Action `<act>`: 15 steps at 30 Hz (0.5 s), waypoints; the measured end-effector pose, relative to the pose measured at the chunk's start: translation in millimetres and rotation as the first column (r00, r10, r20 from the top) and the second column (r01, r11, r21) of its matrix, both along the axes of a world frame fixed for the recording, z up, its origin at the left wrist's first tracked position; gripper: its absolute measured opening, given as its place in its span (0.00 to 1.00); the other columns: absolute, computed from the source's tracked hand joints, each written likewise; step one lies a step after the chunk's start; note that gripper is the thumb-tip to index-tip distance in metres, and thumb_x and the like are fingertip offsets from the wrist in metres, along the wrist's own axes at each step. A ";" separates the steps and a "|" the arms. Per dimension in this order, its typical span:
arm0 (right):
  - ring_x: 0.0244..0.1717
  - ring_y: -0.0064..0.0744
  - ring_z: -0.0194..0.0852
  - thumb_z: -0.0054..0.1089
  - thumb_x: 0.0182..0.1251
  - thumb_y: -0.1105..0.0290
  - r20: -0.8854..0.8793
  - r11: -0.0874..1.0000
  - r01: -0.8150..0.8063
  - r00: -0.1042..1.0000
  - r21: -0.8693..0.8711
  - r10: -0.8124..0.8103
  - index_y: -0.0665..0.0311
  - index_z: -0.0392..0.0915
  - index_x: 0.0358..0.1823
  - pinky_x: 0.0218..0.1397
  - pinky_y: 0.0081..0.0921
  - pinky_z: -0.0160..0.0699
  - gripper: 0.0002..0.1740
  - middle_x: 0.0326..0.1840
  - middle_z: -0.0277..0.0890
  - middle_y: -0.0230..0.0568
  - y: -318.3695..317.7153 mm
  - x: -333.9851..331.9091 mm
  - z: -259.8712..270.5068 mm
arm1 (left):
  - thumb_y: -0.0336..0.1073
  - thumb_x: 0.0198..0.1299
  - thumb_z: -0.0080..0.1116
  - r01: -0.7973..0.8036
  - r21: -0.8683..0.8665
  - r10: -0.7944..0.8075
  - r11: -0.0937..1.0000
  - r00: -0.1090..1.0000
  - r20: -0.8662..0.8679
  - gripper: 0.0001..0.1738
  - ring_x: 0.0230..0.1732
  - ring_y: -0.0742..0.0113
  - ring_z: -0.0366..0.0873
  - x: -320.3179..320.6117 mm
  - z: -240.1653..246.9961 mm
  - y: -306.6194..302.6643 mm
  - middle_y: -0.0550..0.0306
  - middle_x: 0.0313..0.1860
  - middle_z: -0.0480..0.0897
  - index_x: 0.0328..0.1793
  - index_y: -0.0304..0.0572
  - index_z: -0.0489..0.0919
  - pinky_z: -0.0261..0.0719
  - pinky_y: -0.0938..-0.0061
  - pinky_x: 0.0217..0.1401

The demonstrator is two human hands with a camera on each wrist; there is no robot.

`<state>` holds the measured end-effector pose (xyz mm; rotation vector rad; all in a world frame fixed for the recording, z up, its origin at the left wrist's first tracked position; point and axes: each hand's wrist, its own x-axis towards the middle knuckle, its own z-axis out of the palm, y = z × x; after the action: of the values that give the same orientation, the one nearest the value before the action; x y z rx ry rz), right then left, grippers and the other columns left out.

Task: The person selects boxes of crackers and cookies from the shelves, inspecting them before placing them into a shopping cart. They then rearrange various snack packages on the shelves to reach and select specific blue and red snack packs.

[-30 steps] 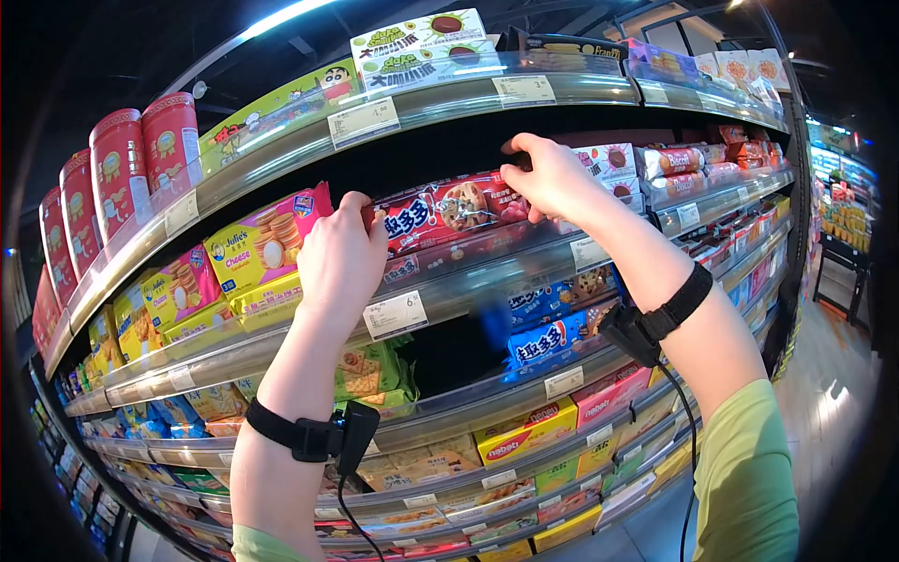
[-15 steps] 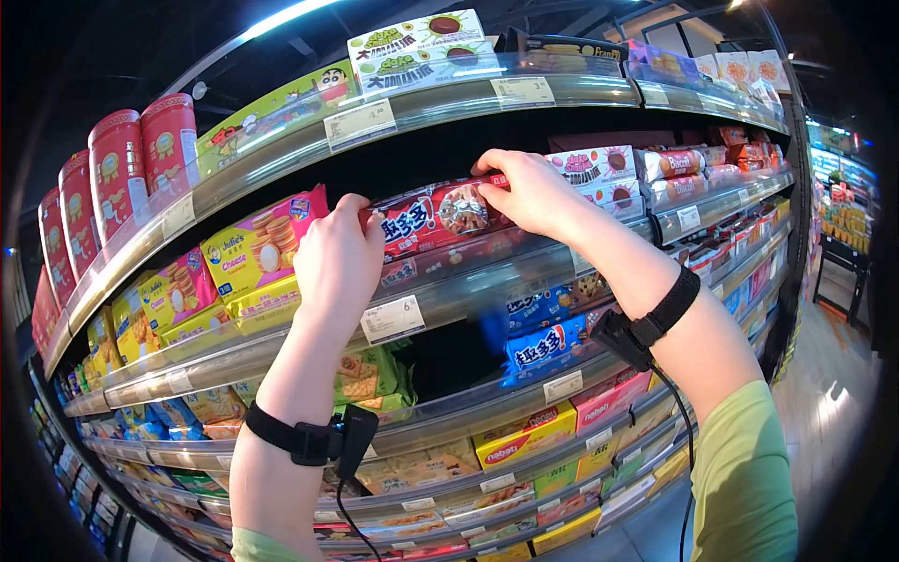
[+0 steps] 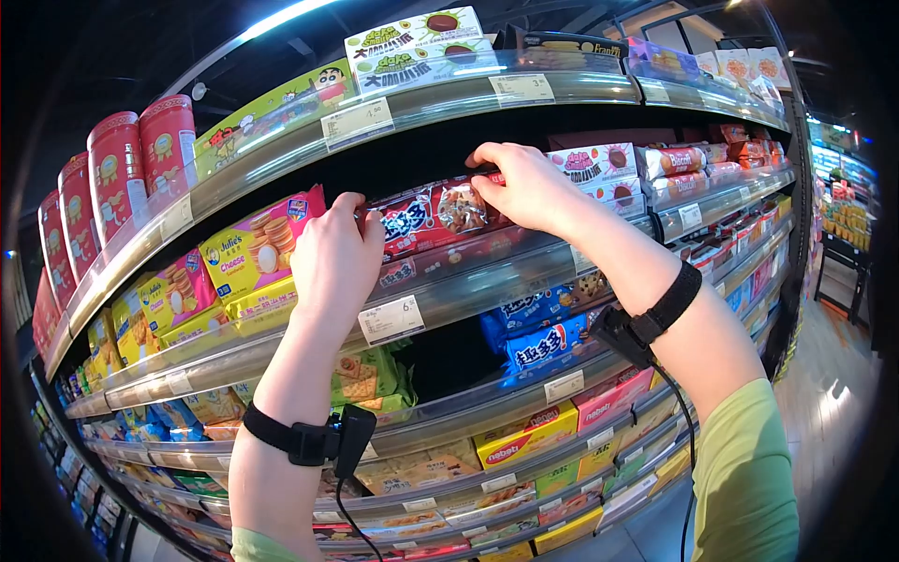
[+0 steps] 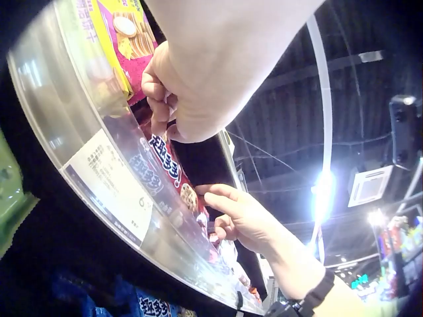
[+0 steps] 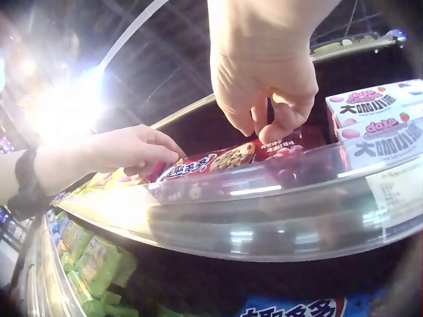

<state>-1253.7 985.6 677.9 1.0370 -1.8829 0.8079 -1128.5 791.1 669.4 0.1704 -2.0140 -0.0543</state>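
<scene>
A red pack of chocolate chip cookies [image 3: 407, 220] lies along the front of the shelf, behind its clear plastic lip. My left hand [image 3: 337, 248] pinches the pack's left end, with the fingertips partly hidden behind the hand in the head view. Toward the other end, my right hand [image 3: 529, 187] holds the top edge between thumb and fingers, as the right wrist view shows. Just left of my left hand stand yellow and pink cheese sandwich biscuit packs [image 3: 253, 248]. White snack boxes [image 5: 380, 122] are stacked to the right of my right hand.
The upper shelf edge [image 3: 426, 94] runs close above both hands. Price tags [image 3: 391, 319] line the shelf fronts. Blue cookie packs [image 3: 548, 348] and green biscuit packs [image 3: 370, 379] lie one shelf below. Tall red tins [image 3: 117, 173] stand at the upper left.
My right hand has moved left along the top of the red cookie pack, from near its right end. My left hand has stayed at the left end.
</scene>
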 end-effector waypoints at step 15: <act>0.53 0.49 0.81 0.57 0.67 0.65 0.052 0.998 0.030 0.998 0.046 -0.032 0.68 0.79 0.53 0.58 0.37 0.77 0.18 0.49 0.81 0.55 -1.1 8.1 1.8 | 0.43 0.63 0.55 0.001 0.022 -0.001 1.000 1.000 0.009 0.16 0.39 0.48 0.85 5.5 0.7 -1.9 0.45 0.34 0.86 0.49 0.42 0.82 0.82 0.58 0.44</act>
<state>-1245.6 984.5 679.7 1.0207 -1.9659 0.7848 -1122.9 789.1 670.1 0.1837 -2.0226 -0.0766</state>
